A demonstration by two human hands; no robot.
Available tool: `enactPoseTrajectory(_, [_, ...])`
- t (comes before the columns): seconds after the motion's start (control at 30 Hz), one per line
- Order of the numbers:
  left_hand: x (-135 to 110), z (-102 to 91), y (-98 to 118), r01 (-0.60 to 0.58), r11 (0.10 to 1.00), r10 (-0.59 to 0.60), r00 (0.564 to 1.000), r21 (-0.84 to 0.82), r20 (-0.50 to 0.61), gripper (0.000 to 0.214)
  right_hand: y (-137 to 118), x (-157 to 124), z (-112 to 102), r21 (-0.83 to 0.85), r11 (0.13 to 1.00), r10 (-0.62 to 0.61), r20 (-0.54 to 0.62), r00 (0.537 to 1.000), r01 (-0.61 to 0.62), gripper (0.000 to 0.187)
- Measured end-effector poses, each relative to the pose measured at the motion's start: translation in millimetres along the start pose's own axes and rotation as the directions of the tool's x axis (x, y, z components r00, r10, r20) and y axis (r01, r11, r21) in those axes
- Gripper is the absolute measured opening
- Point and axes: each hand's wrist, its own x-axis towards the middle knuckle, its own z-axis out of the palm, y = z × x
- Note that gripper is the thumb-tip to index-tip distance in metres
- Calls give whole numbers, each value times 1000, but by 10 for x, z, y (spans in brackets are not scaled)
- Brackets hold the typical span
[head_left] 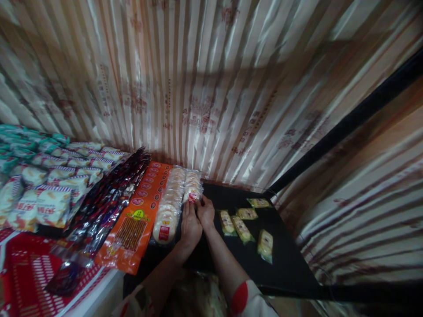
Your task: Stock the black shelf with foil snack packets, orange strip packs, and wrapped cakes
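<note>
Both hands meet at the near end of a short row of clear packets with white round crackers. My left hand (pixel 191 225) has its fingers together against the lower edge of the front cracker packet (pixel 192 192), which carries a red label. At that packet's right corner, my right hand (pixel 206 213) closes its fingers; the exact grip is partly hidden. A longer row of similar cracker packets (pixel 165 223) lies just to the left. Right of the hands, several small yellow-green snack packets, including one packet (pixel 265 245) near the edge, lie scattered on the black table (pixel 231 264).
An orange snack packet (pixel 139 202) with sticks pictured on it lies left of the crackers. Beyond it are dark shiny packets (pixel 112 189), white packets (pixel 54 204) and green packets (pixel 23 141). A red basket (pixel 26 268) stands front left; a pleated curtain (pixel 198 88) hangs behind.
</note>
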Motion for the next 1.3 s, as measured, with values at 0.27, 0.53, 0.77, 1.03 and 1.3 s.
enactPoseTrajectory(0.27, [-13,-1,-6,-25,1000,25,999,-13,24,58,-15,-2,-26,84,996,2,20,1000,-3,39])
enactPoseTrajectory(0.53, [-395,-121,62,-78,997,79,994,-24,70,52,65,-441,-213,192,981,0,-93,996,18,39])
enactPoseTrajectory(0.77, [-931,-136,59,-181,983,173,971,31,166,50,123,-1019,-533,207,978,-7,-115,993,31,33])
enactPoseTrajectory(1.03, [-1539,-114,-49,-363,929,346,921,71,178,46,236,-1647,-802,230,971,-47,-110,993,72,32])
enactPoseTrajectory(1.3, [-2120,-96,-266,-482,874,433,830,63,353,47,841,-2308,-903,34,998,-40,-124,991,45,34])
